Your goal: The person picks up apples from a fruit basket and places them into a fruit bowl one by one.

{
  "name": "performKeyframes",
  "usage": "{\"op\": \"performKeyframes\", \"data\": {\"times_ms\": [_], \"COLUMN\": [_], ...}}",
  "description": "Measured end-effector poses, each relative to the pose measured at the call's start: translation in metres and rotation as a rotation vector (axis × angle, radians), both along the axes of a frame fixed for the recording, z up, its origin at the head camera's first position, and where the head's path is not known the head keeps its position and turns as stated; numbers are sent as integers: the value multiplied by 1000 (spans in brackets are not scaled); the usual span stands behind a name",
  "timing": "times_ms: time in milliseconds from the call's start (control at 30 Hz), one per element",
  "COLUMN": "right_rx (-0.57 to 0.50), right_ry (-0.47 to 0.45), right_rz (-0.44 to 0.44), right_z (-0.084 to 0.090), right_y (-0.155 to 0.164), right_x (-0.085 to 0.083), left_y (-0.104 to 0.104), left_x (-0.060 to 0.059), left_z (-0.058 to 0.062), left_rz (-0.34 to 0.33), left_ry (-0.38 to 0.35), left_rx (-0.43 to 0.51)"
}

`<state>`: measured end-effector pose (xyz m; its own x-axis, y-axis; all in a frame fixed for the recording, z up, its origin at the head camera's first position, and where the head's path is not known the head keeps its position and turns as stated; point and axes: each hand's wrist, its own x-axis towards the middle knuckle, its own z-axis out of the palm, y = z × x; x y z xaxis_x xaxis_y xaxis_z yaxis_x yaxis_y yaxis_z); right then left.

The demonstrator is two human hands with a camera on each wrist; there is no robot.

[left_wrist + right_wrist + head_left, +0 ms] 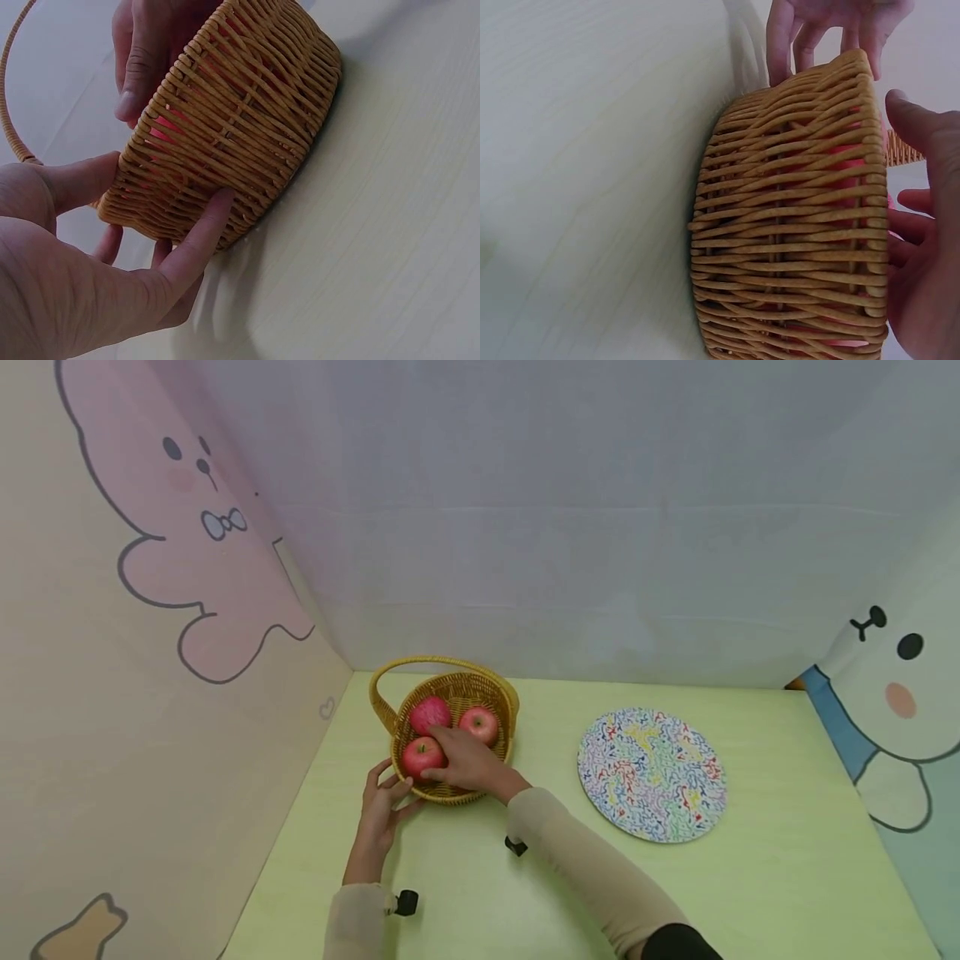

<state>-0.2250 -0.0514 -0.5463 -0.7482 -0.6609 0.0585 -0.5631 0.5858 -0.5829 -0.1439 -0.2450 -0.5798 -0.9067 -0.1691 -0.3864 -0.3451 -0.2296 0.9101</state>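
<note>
While viewed from the head camera: pale green surface, walled by cartoon-printed panels. Round patterned mat lying flat to the right, well apart from everything else. Woven wicker basket standing upright near the left rear of the surface, handle arched over its far-left side; seen again from the side in both wrist views. Right hand reaching over the near rim into the basket, fingers curled around the nearest apple; right grip grasping that apple. Left hand set against the outside of the basket on its near-left side, fingers straight and spread, tips touching the wicker wall; left grip released, pressing only. Three red apples inside the basket: nearest apple at the front left under the right hand, second apple behind it, third apple to the right, all lying close together. Red skin glimpsed through the weave in the wrist views.
</note>
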Motion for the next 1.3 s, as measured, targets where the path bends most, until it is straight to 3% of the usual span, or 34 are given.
{"op": "performKeyframes", "data": {"times_ms": [733,967,1300], "right_rx": [77,170,261], "right_ry": [59,121,124], "right_rz": [46,73,56], "right_z": [-10,-9,-12], "right_y": [-12,-16,-23], "right_x": [-3,-6,-9], "left_y": [-2,-2,-3], "left_x": [0,1,-1], "left_z": [-5,-5,-3], "left_rz": [-7,-3,-8], "left_ry": [0,0,9], "left_rx": [29,36,39]}}
